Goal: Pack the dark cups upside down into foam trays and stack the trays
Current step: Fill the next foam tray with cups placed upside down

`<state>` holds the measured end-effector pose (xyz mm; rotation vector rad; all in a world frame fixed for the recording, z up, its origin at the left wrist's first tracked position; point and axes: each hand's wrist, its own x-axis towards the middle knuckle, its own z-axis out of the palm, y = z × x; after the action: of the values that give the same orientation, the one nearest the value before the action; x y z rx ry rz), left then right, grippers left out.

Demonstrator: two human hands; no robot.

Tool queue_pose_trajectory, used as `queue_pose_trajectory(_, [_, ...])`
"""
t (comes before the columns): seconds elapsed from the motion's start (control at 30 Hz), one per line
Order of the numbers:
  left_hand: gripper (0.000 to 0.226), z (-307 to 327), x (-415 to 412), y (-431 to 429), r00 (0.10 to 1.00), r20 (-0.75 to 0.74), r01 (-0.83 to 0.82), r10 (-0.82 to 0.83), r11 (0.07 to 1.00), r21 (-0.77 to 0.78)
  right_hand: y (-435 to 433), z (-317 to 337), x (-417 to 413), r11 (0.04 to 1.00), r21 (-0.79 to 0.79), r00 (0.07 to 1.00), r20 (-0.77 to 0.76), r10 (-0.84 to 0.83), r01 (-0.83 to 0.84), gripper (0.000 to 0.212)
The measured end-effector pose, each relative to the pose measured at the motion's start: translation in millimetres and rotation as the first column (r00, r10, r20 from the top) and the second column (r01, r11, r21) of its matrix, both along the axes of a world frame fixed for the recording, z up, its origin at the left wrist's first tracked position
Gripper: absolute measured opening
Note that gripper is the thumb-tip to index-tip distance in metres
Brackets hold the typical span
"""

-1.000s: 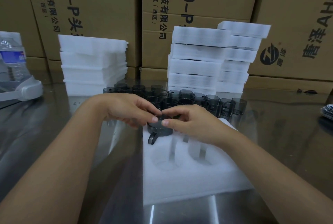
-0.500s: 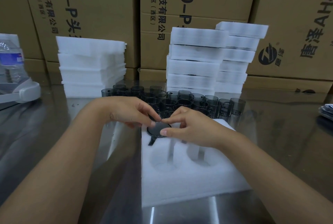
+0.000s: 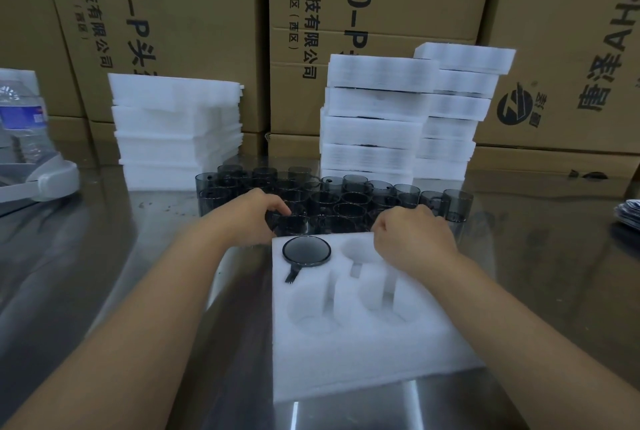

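One dark translucent plastic cup (image 3: 306, 251) sits inverted in the far-left corner of the white foam tray (image 3: 363, 360); your left hand (image 3: 252, 218) curls round another standing cup (image 3: 294, 225), your right hand (image 3: 412, 237) hides its grip, and the crowded neighbours (image 3: 349, 202) may topple as you lift.

Cup cluster (image 3: 332, 201) crowding foam tray's (image 3: 363, 360) far edge

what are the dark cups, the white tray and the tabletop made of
Dark cups: likely smoky translucent plastic, glossy; neighbours show through the walls. White tray: soft foam, matte, fuzzy cut edges. Tabletop: probably stainless steel, brushed, with streaky reflections.
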<state>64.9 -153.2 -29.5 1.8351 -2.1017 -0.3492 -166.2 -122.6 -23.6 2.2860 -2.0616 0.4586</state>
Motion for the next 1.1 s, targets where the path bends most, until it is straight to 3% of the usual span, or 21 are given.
queue_pose_trajectory(0.13, [0.054, -3.7, -0.4, 1.2, 1.000, -0.013, -0.002, 0.001, 1.000, -0.019, -0.2, -1.0, 2.8, 1.000, 0.010, 1.000, -0.022, 0.004, -0.003, 0.034])
queue_pose_trajectory(0.27, [0.051, -2.6, -0.4, 4.9, 0.991, -0.021, 0.129, -0.129, 0.992, -0.002, 0.5, -0.3, 2.8, 1.000, 0.014, 0.999, -0.043, -0.002, 0.003, 0.035])
queue_pose_trajectory(0.47, [0.007, 0.1, 3.1, 5.5, 0.982, 0.048, 0.186, -0.185, 0.982, -0.032, 2.5, 0.2, 2.9, 1.000, 0.015, 0.998, -0.059, -0.004, 0.005, 0.034])
queue_pose_trajectory(0.73, [0.024, 19.6, 11.4, 12.9, 0.991, -0.065, 0.102, -0.116, 0.978, -0.184, 1.5, -0.8, 2.9, 1.000, 0.004, 0.999, -0.050, 0.018, -0.018, 0.032])
queue_pose_trajectory(0.8, [0.020, 25.5, 6.9, 16.8, 0.981, -0.141, 0.094, -0.133, 0.962, -0.256, -0.3, -1.5, 2.0, 0.999, -0.023, 0.999, -0.002, 0.037, -0.037, 0.032])
queue_pose_trajectory(0.87, [0.020, 29.4, -3.8, 20.1, 0.962, -0.207, 0.101, -0.177, 0.938, -0.333, -2.4, -0.3, 1.0, 0.997, -0.058, 0.984, 0.167, 0.066, -0.057, 0.034])
queue_pose_trajectory(0.97, [0.025, 28.6, -26.0, 24.5, 0.931, -0.265, 0.125, -0.249, 0.903, -0.411, -6.6, 4.6, 1.4, 0.993, -0.073, 0.838, 0.534, 0.116, -0.091, 0.033])
queue_pose_trajectory(1.03, [0.028, 24.3, -39.5, 26.9, 0.919, -0.272, 0.138, -0.286, 0.878, -0.459, -9.1, 7.4, 2.1, 0.992, -0.045, 0.645, 0.756, 0.113, -0.121, 0.031])
queue_pose_trajectory(1.1, [0.031, 19.7, -49.6, 28.8, 0.914, -0.263, 0.145, -0.310, 0.852, -0.503, -9.0, 11.4, 2.1, 0.985, 0.024, 0.475, 0.878, 0.061, -0.172, 0.033])
